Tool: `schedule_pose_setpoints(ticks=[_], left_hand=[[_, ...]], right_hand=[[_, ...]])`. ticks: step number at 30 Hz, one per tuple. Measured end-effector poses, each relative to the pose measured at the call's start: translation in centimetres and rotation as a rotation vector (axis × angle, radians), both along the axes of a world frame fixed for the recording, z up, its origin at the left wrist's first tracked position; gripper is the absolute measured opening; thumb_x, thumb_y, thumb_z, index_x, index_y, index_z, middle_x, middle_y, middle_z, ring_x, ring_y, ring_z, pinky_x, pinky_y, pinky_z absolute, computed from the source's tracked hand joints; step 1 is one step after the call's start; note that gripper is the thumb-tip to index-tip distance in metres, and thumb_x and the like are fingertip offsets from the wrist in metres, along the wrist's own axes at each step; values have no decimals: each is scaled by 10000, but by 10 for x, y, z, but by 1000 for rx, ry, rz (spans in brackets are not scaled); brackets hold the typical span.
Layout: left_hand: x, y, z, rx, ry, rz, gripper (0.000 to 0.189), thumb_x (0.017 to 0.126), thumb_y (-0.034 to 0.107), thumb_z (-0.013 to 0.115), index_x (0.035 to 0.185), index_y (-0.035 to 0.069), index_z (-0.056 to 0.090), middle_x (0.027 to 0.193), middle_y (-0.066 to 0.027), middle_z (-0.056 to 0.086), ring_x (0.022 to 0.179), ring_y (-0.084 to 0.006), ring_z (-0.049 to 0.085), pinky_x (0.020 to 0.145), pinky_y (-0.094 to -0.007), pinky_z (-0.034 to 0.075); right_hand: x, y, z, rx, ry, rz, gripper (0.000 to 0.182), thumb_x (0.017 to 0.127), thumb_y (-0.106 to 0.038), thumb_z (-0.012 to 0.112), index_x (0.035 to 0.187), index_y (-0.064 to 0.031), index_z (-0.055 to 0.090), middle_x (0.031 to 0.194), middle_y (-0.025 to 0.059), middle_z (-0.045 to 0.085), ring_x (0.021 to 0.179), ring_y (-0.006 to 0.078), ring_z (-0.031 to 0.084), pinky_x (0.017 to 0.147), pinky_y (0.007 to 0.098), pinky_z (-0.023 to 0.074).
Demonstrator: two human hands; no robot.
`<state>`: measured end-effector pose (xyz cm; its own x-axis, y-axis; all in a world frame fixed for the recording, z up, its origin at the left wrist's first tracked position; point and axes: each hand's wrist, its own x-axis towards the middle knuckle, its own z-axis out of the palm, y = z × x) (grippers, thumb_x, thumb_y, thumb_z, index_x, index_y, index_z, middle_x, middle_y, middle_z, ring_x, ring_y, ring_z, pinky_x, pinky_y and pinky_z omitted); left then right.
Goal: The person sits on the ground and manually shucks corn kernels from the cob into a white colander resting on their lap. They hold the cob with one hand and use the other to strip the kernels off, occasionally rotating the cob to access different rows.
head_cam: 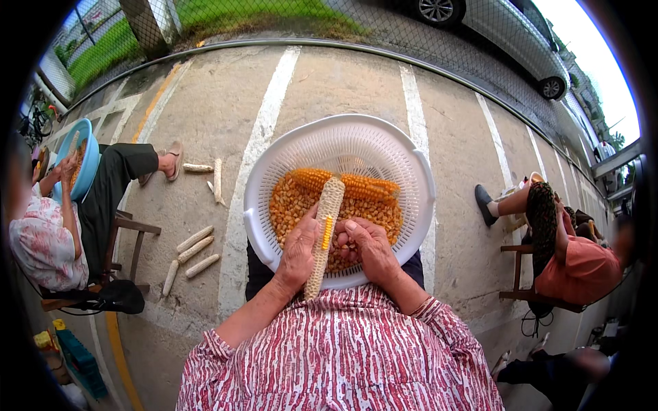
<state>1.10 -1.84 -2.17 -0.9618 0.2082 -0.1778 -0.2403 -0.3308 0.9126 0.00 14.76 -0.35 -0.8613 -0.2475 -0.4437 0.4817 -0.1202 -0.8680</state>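
Note:
My left hand (299, 251) grips a nearly stripped corn cob (330, 203), held at a slant with its lower end against my shirt. One short strip of yellow kernels (327, 232) is still attached to the cob's face. My right hand (367, 245) is just right of that strip, thumb and fingers curled; whether kernels are inside it is hidden. Below both hands, a white plastic colander basket (339, 126) rests on my lap. Loose corn kernels (288, 205) cover its bottom, and whole ears of dried corn (370, 187) lie across them at the far side.
Bare cobs (195, 249) are scattered on the concrete floor at left, with more cobs (218, 180) farther off. A seated person (49, 246) at left holds a blue basin (92, 159). Another person (578, 269) sits at right. Beyond a chain-link fence (267, 18) stands a silver car (509, 36).

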Motion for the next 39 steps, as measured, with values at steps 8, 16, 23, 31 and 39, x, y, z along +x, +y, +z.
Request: schedule_pose_setpoints(ticks=[8, 16, 23, 31, 39], left_hand=[[0, 2, 17, 251, -25, -68, 554, 965, 129, 379, 1486, -18, 258, 1405, -118, 446, 1236, -167, 465, 1062, -294, 354], [0, 4, 1, 77, 81, -121, 555, 1000, 136, 417, 1505, 12, 222, 1397, -109, 436, 1204, -153, 470, 1038, -288, 378], [0, 6, -1, 35, 99, -146, 556, 1001, 132, 422, 1494, -24, 218, 1461, -115, 377, 1327, -174, 373, 1115, -296, 275], [-2, 7, -2, 159, 71, -106, 536, 1004, 136, 404, 1494, -4, 236, 1318, -100, 498, 1070, -131, 531, 911, -243, 435], [-1, -4, 5, 230, -56, -88, 498, 1026, 223, 378, 1488, 72, 271, 809, -71, 595, 555, -117, 546, 503, -228, 482]], right_hand=[[-1, 0, 4, -33, 54, -43, 381, 1014, -373, 441, 997, -32, 609, 783, -14, 550, 617, 61, 498, 572, 194, 440], [-3, -3, -2, 33, 149, -46, 323, 978, -358, 559, 942, -43, 620, 700, -48, 522, 603, 35, 462, 515, 182, 402], [-3, -1, -21, 55, 284, -50, 299, 984, -278, 563, 828, -25, 588, 669, -42, 489, 594, 49, 423, 511, 226, 347], [-1, -3, -12, 127, 294, -78, 204, 981, -167, 499, 849, -26, 566, 661, -19, 488, 570, 66, 446, 512, 231, 371], [1, -3, -9, 70, 301, -109, 124, 943, -96, 485, 979, -10, 567, 747, 12, 575, 637, 78, 522, 601, 220, 440]])
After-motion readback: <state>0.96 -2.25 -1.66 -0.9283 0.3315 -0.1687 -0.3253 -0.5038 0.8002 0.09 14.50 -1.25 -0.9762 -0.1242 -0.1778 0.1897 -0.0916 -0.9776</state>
